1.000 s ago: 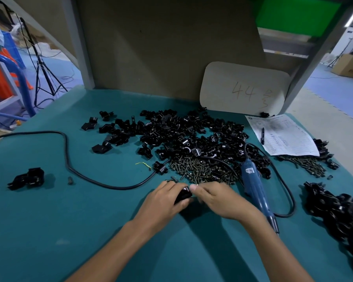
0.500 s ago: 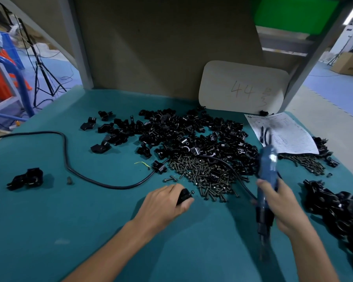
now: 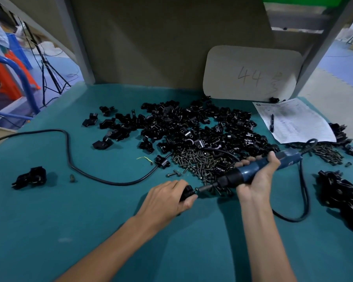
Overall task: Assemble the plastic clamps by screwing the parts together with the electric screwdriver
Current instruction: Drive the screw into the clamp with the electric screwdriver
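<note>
L hand (image 3: pixel 167 197) curled round one black clamp (image 3: pixel 187 191), pressing it onto the bench (image 3: pixel 80 231), front-centre. R hand (image 3: pixel 257 180) wrapped round the blue electric screwdriver (image 3: pixel 251 171). Tool near-horizontal, bit pointing left, tip meeting the screw (image 3: pixel 196 189) at the clamp's right face.

Step in hand, as I read it: drive screw thru both halves.

To do well:
- Bit axis in line w/ screw, no tilt, else cam-out or cross-thread.
- Steady axial push; L hand braces vs. torque, fingers off the bit path.
- Stop when head seats; plastic prob. strips if overdriven.
- Cord (image 3: pixel 304 192) loops by R wrist; watch for drag.

Loose screws (image 3: pixel 200 161) & parts pile (image 3: pixel 192 127) just behind.
</note>
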Action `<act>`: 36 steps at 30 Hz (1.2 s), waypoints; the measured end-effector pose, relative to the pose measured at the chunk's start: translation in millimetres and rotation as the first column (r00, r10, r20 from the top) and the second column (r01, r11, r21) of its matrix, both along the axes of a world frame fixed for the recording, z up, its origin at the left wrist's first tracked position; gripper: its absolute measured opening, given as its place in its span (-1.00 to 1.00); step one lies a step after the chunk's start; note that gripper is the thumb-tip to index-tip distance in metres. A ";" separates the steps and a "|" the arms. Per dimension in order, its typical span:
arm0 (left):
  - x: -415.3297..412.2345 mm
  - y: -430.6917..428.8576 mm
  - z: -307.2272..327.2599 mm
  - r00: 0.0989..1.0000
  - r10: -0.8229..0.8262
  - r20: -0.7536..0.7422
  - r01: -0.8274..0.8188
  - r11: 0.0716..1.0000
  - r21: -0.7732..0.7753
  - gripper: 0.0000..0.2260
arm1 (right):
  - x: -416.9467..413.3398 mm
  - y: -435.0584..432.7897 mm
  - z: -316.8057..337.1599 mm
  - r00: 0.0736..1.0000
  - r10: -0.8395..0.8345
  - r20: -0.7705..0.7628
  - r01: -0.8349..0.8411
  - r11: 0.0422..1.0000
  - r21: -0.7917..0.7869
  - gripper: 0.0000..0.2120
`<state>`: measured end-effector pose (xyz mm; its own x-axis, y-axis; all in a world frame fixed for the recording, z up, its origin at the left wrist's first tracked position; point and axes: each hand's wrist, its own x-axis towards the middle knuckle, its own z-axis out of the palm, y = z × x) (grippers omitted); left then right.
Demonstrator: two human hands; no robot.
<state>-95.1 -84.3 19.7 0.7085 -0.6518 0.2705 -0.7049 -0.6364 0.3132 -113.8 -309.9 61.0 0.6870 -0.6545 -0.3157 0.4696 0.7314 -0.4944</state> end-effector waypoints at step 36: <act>-3.7 -0.7 -4.6 0.967 0.100 0.233 -0.081 0.993 -0.089 -0.73 | -7.3 33.1 -12.8 0.974 -0.157 -0.163 0.147 0.987 -0.070 -0.72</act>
<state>-98.7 -85.1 15.1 0.6729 -0.5584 0.4851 -0.7058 -0.6809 0.1954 -121.1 -276.8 48.1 0.5187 -0.7674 -0.3769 0.4796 0.6261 -0.6148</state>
